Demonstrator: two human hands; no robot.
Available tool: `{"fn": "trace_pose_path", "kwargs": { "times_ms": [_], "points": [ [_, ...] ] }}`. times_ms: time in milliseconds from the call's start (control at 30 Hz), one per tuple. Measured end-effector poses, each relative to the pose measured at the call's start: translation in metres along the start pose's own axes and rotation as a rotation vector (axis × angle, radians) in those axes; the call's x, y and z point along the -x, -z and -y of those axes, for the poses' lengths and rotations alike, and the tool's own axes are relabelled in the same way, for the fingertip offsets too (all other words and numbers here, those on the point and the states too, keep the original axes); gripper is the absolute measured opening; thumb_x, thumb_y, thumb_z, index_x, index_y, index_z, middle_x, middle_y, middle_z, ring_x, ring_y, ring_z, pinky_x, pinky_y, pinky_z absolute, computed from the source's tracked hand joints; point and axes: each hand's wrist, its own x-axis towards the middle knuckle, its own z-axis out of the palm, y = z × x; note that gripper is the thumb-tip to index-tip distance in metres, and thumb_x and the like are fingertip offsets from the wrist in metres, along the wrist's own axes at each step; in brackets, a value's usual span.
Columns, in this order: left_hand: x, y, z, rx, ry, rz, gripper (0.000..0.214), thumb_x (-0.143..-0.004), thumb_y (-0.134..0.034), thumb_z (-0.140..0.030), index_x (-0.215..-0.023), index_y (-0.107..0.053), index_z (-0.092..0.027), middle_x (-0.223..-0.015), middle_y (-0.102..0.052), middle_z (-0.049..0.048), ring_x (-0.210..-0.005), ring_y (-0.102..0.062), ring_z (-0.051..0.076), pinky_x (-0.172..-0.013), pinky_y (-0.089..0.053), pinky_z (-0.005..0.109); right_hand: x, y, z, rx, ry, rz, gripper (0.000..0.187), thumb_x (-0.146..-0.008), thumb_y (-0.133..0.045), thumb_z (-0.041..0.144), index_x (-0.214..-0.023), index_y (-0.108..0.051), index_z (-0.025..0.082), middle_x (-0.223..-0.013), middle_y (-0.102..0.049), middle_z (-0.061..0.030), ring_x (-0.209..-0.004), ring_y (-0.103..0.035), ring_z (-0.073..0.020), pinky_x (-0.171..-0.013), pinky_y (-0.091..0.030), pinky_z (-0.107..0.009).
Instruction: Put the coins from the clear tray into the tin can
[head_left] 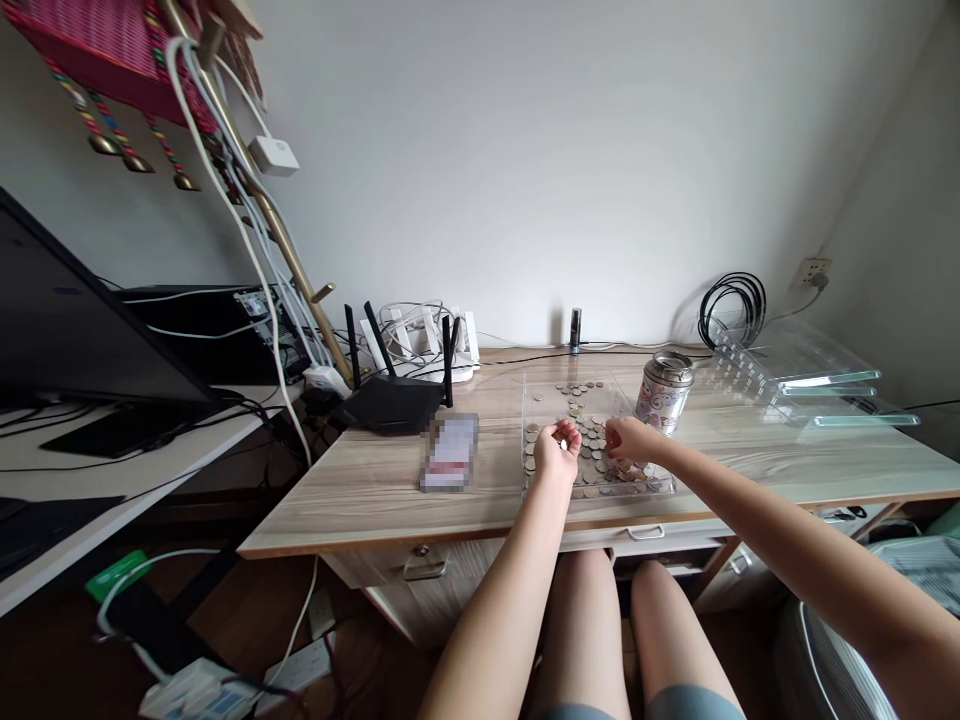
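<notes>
The coins (pixel 592 433) come in 2 tones — silver and dull gold; the tray (pixel 551 408) is clear. The tin (pixel 664 398) is silvery with purplish scrollwork. Streaky grey-brown wood grain patterns the desk (pixel 360 490), the router (pixel 397 402) is black, the basket (pixel 112 55) hot pink.

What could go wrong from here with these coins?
The cupped left hand holds some coins, which might slip between its fingers. The right hand is close to the patterned tin, so its wrist could perhaps nudge it. The clear plastic tray sits near the front edge of the desk; a dropped coin might roll off.
</notes>
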Motion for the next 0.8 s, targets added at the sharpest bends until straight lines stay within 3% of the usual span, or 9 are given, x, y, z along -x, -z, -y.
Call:
{"fn": "trace_pose_path", "kwargs": {
  "times_ms": [100, 233, 400, 667, 800],
  "points": [
    [0.0, 0.0, 0.0, -0.003, 0.006, 0.004, 0.01, -0.069, -0.041, -0.01, -0.067, -0.051, -0.011, -0.058, -0.051, 0.0027, -0.046, -0.05, 0.006, -0.045, -0.044, 0.017, -0.008, 0.003, 0.001, -0.013, 0.024, 0.015, 0.031, -0.06, -0.057, 0.021, -0.091, -0.057, 0.017, -0.075, -0.061, -0.0016, -0.065, -0.053, -0.011, -0.052, -0.034, -0.018],
    [0.0, 0.0, -0.001, -0.012, 0.019, 0.008, 0.009, -0.07, -0.042, -0.01, -0.067, -0.051, -0.011, -0.058, -0.051, 0.0028, -0.046, -0.049, 0.006, -0.042, -0.043, 0.016, -0.02, 0.004, 0.001, -0.022, 0.031, 0.061, 0.025, -0.054, -0.062, 0.024, -0.078, -0.061, 0.017, -0.072, -0.061, -0.0009, -0.062, -0.053, -0.0111, -0.051, -0.034, -0.018],
    [0.0, 0.0, 0.0, -0.017, 0.019, 0.016, 0.009, -0.07, -0.041, -0.01, -0.068, -0.051, -0.011, -0.057, -0.05, 0.0027, -0.046, -0.049, 0.006, -0.043, -0.044, 0.016, -0.025, 0.004, 0.002, -0.033, 0.016, 0.058, 0.029, -0.05, -0.065, 0.027, -0.076, -0.061, 0.015, -0.072, -0.061, -0.0023, -0.063, -0.052, -0.0128, -0.051, -0.035, -0.019],
    [-0.002, 0.001, 0.001, -0.009, 0.009, 0.03, 0.01, -0.069, -0.042, -0.01, -0.066, -0.051, -0.012, -0.057, -0.05, 0.0022, -0.047, -0.05, 0.006, -0.044, -0.044, 0.016, -0.008, 0.009, 0.011, -0.098, 0.02, 0.155, 0.03, -0.053, -0.064, 0.03, -0.079, -0.063, 0.017, -0.071, -0.063, 0.0003, -0.059, -0.053, -0.01, -0.048, -0.036, -0.016],
    [-0.003, 0.0, 0.0, -0.016, 0.016, 0.024, 0.01, -0.069, -0.042, -0.01, -0.065, -0.051, -0.011, -0.057, -0.05, 0.0025, -0.046, -0.049, 0.006, -0.043, -0.044, 0.016, 0.003, 0.005, 0.024, -0.04, -0.043, 0.136, 0.026, -0.053, -0.064, 0.03, -0.075, -0.065, 0.017, -0.072, -0.063, -0.0026, -0.06, -0.054, -0.0123, -0.047, -0.035, -0.018]
  ]
}}
